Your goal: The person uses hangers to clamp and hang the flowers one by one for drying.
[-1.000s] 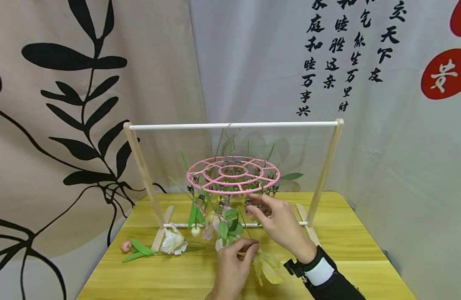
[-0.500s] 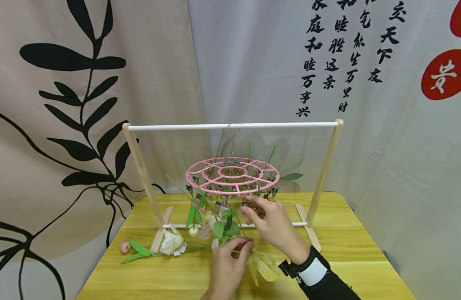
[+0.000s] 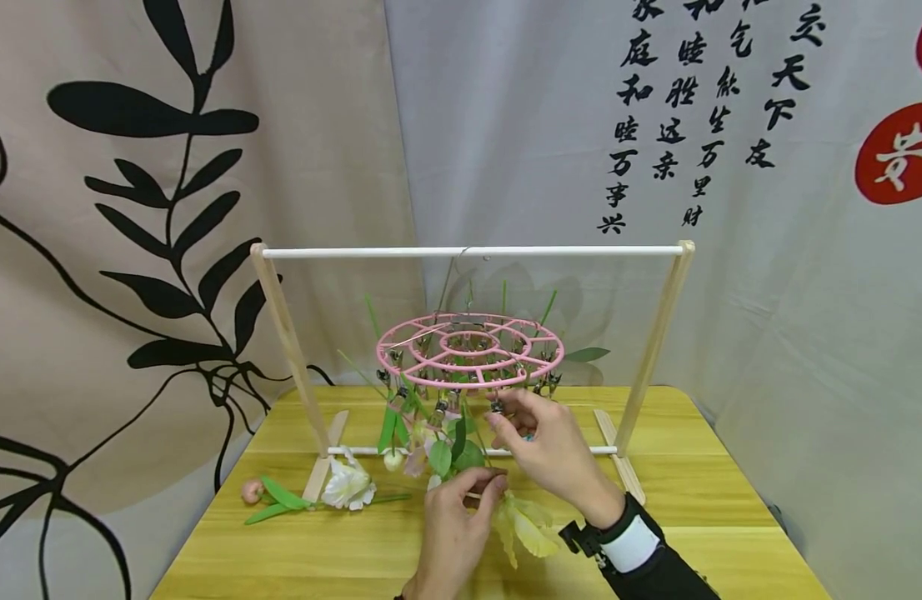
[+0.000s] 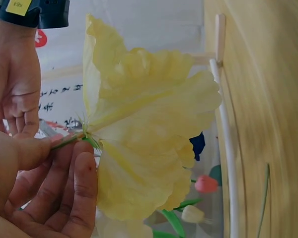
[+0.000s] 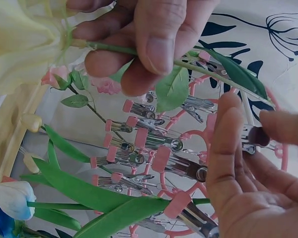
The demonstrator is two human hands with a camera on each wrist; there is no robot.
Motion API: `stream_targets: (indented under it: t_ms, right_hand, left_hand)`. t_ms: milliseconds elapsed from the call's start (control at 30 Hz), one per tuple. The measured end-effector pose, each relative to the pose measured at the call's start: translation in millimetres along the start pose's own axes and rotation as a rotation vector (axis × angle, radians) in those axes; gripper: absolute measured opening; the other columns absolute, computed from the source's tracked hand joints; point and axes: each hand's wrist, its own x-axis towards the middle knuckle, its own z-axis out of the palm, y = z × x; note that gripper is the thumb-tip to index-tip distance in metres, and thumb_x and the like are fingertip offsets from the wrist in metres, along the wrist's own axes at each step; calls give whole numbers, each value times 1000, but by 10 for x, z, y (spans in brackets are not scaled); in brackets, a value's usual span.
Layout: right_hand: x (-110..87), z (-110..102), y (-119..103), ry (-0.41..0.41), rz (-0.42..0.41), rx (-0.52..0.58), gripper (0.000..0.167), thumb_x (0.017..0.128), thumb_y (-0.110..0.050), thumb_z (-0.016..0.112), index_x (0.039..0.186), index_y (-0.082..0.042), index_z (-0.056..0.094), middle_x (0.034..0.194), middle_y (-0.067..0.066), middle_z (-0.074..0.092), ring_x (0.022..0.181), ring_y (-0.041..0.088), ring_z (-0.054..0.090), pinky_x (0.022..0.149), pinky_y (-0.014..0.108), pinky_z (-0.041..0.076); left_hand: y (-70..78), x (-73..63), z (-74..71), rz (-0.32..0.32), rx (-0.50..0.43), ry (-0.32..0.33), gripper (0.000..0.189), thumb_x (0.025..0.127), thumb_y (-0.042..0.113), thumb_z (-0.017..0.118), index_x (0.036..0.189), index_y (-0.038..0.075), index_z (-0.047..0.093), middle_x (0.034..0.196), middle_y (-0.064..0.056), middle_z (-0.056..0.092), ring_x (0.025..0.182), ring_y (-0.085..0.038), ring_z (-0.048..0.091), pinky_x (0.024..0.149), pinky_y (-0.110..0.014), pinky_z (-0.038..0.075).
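In the head view my left hand point(image 3: 457, 521) pinches the green stem of a yellow artificial flower point(image 3: 527, 529) between thumb and fingertips. The bloom point(image 4: 144, 114) spreads its ruffled petals below that grip, and the stem slants up toward the rack. My right hand point(image 3: 554, 446) holds a metal clip point(image 5: 249, 141) at the front rim of a pink round hanging rack point(image 3: 468, 386). Thumb and fingers squeeze this clip in the right wrist view, where the stem end point(image 5: 228, 79) passes close above them. Green leaves point(image 3: 453, 454) hang just left of both hands.
The rack hangs from the white bar point(image 3: 356, 252) of a wooden stand point(image 3: 656, 350). Other clips point(image 5: 181, 166) carry artificial flowers, including a white tulip point(image 5: 14, 199). On the table point(image 3: 243, 562) lie a white flower point(image 3: 348, 485) and a pink bud point(image 3: 253, 491).
My left hand and the yellow flower have shifted slightly up and to the left, nearer the rack. The right hand keeps hold of the clip in nearly the same place.
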Motion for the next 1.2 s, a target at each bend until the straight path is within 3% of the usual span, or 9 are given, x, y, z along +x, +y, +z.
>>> stream_targets:
  t_ms: [200,433,633,1033,1200]
  right_hand:
    - [7,-32,4,0,22,15,22,113,-27,80,127,-11,84,92,-3,86,74,10,81,67,25,65]
    - [9,-49,48,62,-1,30,11,110,-24,84,116,-18,91,94,-2,87,75,9,79,68,27,65]
    - [0,-53,47,109,-9,74,8,106,-16,88,112,-16,94,95,2,88,73,7,80,65,27,66]
    - [-10,-64,23,124,31,124,5,104,-13,89,104,-14,95,85,4,86,66,9,79,55,25,62]
    - [-12,-60,36,122,23,127,6,105,-12,89,103,-13,94,84,4,86,64,9,78,54,25,62]
  left_hand:
    - [28,31,-14,18,-6,10,7,111,23,84,109,20,90,97,3,90,83,-10,84,76,-21,68]
    - [70,44,-17,12,-27,17,6,110,23,85,107,22,90,96,3,90,82,-14,85,76,-20,68]
    - [66,37,4,24,-32,14,6,110,21,85,106,22,90,95,3,90,81,-13,85,75,-20,68]
    - [56,26,49,55,-6,13,6,108,17,86,108,21,91,99,4,90,84,-5,83,76,-24,71]
    - [69,43,61,82,3,54,6,109,17,86,107,19,91,97,4,89,83,-4,82,75,-22,70]
